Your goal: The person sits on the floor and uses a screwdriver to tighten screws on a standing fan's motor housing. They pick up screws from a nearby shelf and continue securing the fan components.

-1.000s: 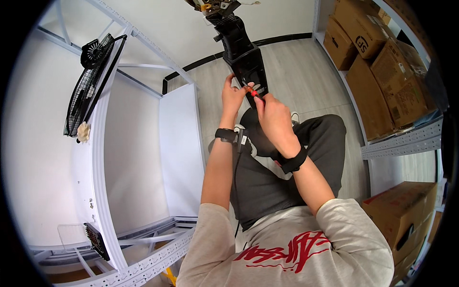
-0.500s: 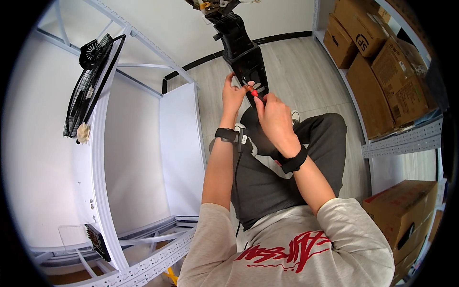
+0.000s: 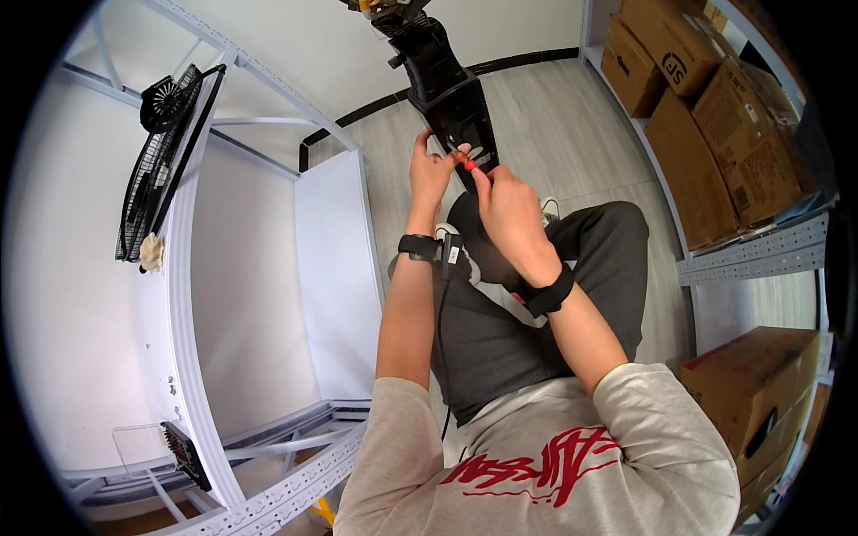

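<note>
My right hand (image 3: 514,214) is closed round a screwdriver-like tool, whose red part (image 3: 471,165) shows past my thumb. The tool points up and left, at a tall black housing (image 3: 458,109) that stands in front of my legs. At the tool's front end, the thumb and fingertips of my left hand (image 3: 431,183) are drawn together, while its index finger reaches up along the housing's left edge. What the left fingers pinch is too small to make out. A narrower black neck (image 3: 427,55) rises from the housing toward a part with metal pieces (image 3: 393,9) at the top.
On my left stands a white shelf frame (image 3: 201,357) with a black fan grille (image 3: 161,161), a pale flower-like piece (image 3: 152,253) and a dark bristly block (image 3: 185,456). Cardboard boxes (image 3: 688,170) fill the right rack. A black cable (image 3: 441,357) hangs from my left wrist strap (image 3: 420,247).
Both hands, the tool and the black housing sit slightly higher and further left in the picture, as does the shelf. The hold of each hand looks the same.
</note>
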`<state>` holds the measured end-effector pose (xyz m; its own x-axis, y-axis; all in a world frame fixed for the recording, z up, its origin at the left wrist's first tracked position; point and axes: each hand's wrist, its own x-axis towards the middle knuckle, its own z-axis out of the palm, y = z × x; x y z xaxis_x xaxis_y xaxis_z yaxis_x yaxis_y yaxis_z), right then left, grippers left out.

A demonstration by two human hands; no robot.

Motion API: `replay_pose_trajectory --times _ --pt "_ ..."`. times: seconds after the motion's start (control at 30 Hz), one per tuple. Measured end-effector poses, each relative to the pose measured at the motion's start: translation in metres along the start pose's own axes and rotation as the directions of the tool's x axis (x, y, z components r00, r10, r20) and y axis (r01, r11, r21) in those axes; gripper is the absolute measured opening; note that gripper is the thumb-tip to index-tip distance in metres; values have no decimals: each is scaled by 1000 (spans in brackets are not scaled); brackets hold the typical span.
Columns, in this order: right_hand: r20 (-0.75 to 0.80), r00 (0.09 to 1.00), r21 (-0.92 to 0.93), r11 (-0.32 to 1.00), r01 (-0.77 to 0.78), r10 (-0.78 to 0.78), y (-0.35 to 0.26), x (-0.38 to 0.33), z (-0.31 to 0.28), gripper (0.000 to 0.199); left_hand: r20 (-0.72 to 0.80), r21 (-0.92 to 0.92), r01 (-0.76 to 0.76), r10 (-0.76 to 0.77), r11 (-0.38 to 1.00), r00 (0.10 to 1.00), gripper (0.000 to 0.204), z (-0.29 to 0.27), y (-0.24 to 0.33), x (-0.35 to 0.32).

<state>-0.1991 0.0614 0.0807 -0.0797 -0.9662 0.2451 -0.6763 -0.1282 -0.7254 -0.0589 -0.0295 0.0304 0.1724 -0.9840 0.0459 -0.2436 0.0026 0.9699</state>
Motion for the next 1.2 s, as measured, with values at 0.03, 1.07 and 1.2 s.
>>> replay_pose_trajectory --times 0.03,1.07,1.2 --pt "15 1000 11 1000 -12 12 3 1 -1 29 1 1 -3 3 1000 1000 81 0 1 -1" --pt "-124 989 107 990 95 -81 2 -3 -2 23 16 -36 10 -10 999 1000 85 1 -1 0" --pt "-105 993 121 990 70 -57 4 -2 -1 24 26 -41 14 -13 999 1000 85 0 -2 0"
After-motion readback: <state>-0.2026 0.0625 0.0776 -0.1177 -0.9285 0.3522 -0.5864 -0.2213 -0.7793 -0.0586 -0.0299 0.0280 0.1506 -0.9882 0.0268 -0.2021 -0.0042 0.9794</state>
